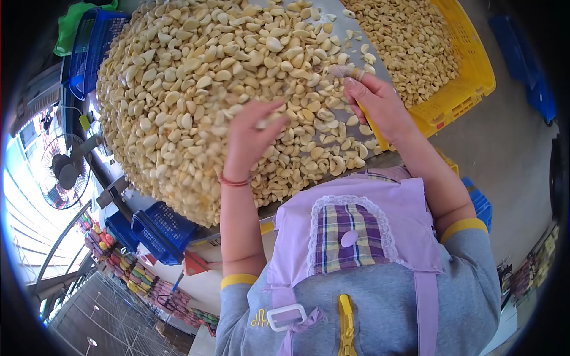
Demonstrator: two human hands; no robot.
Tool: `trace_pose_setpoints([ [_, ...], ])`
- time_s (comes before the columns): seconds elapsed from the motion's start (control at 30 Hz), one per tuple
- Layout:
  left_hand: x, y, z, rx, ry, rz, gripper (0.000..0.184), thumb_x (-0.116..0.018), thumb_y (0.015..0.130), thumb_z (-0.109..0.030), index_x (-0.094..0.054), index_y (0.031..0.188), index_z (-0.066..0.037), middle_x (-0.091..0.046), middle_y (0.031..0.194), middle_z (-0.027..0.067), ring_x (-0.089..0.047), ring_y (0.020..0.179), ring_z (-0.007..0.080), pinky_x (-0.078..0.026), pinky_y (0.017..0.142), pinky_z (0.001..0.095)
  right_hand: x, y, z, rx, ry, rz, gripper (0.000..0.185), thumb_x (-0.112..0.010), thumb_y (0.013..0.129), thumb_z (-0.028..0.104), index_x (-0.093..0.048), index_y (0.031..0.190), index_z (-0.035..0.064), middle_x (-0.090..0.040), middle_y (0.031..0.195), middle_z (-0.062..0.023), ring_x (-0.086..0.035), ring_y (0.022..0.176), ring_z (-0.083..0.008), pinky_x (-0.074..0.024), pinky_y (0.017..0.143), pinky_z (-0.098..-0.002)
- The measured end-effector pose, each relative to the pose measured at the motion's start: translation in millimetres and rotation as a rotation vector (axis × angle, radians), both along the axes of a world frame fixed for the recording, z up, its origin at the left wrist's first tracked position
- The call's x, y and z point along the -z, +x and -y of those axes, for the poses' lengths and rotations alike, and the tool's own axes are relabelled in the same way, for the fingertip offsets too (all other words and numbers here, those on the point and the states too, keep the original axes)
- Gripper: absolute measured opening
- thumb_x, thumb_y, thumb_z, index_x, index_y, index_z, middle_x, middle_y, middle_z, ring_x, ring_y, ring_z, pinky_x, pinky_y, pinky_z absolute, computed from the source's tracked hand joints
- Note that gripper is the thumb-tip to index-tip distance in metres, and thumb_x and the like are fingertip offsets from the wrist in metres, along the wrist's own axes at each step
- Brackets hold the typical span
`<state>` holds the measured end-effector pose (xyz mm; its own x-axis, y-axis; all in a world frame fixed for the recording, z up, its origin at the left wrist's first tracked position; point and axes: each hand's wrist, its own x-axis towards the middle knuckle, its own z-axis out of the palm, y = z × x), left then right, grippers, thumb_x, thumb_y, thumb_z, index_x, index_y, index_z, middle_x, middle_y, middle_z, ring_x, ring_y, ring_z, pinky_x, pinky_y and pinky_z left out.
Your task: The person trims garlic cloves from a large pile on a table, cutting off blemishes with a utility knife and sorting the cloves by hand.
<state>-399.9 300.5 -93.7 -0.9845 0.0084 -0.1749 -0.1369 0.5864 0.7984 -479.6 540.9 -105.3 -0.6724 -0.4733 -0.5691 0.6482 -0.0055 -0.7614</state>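
A large heap of peeled garlic cloves [178,77] covers much of the metal table [385,62] in front of me. My left hand [255,130], with a red band at its wrist, is over the heap, slightly blurred. Its thumb and forefinger are apart; a pale clove shows in the gap, apparently behind them. My right hand [380,107] is over the heap's right edge, its fingers pinched together, with a whitish wrap at the fingertip. What it pinches is hidden. A yellow strip [373,126] passes under this hand; I cannot tell whether it is a tool handle or a crate edge.
A yellow crate [469,89] full of garlic cloves adjoins the table at right. Blue baskets stand at the far left [83,56] and near left [160,231]. A fan [65,172] is at left, and more blue containers [522,59] are at far right.
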Motion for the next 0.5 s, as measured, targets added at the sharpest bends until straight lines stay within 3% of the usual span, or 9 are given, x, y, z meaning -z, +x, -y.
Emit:
trace_pose_setpoints([
  [0.1, 26.2, 8.7, -20.8, 0.202, -0.504, -0.026, 0.023, -0.072, 0.072, -0.013, -0.065, 0.092, -0.006, -0.061, 0.08, 0.0021, -0.055, 0.062, 0.013, -0.045, 0.056, 0.0244, -2.1, 1.7, 3.5, -0.018, 0.007, -0.007, 0.023, -0.05, 0.093, 0.028, -0.056, 0.086, 0.0066, -0.046, 0.066, 0.005, -0.041, 0.052, -0.0014, -0.0337, 0.043, -0.0172],
  [0.2, 36.4, 8.7, -13.2, 0.093, -0.184, -0.059, 0.018, -0.069, 0.076, -0.01, -0.063, 0.092, -0.006, -0.061, 0.078, 0.0012, -0.053, 0.059, 0.0088, -0.042, 0.05, 0.0219, 3.2, 3.6, -4.1, -0.057, 0.043, -0.028, 0.022, -0.05, 0.093, 0.028, -0.057, 0.093, 0.0063, -0.045, 0.066, 0.0052, -0.04, 0.052, -0.0012, -0.0339, 0.044, -0.0171],
  [0.3, 8.3, 7.0, -19.2, -0.461, 0.589, 0.377, 0.014, -0.064, 0.079, -0.009, -0.06, 0.092, -0.005, -0.063, 0.081, 0.0032, -0.051, 0.056, 0.0055, -0.038, 0.046, 0.0186, 2.3, 6.1, -5.4, -0.085, 0.043, -0.085, 0.026, -0.051, 0.092, 0.026, -0.057, 0.108, 0.0061, -0.045, 0.067, 0.0061, -0.04, 0.053, -0.0009, -0.0337, 0.045, -0.0167],
  [0.33, 5.5, 8.3, -20.1, -0.529, 0.81, 0.356, 0.01, -0.06, 0.081, -0.005, -0.059, 0.092, -0.004, -0.064, 0.082, 0.0047, -0.048, 0.056, 0.0026, -0.034, 0.045, 0.0145, -5.9, 8.9, -2.8, -0.089, 0.043, -0.111, 0.03, -0.052, 0.092, 0.026, -0.056, 0.114, 0.0063, -0.045, 0.067, 0.0065, -0.039, 0.053, -0.0006, -0.0334, 0.046, -0.0164],
  [0.43, 1.5, 14.3, -28.8, -0.467, 1.022, 0.21, 0.012, -0.06, 0.081, -0.003, -0.058, 0.093, -0.003, -0.064, 0.082, 0.0048, -0.05, 0.06, 0.003, -0.037, 0.05, 0.0146, -11.3, 12.9, 0.7, -0.203, 0.027, -0.249, 0.039, -0.053, 0.091, 0.023, -0.049, 0.127, 0.0068, -0.048, 0.072, 0.0064, -0.04, 0.057, -0.0008, -0.0354, 0.052, -0.0162],
  [0.5, -4.6, 16.3, -38.1, -0.463, 0.856, 0.133, 0.011, -0.061, 0.08, -0.001, -0.058, 0.091, -0.003, -0.063, 0.085, 0.0068, -0.053, 0.067, 0.0048, -0.04, 0.055, 0.0167, -13.0, 15.7, 1.6, -0.292, 0.017, -0.329, 0.044, -0.054, 0.091, 0.022, -0.045, 0.131, 0.0065, -0.051, 0.077, 0.0055, -0.042, 0.063, -0.0016, -0.0373, 0.057, -0.0169],
])
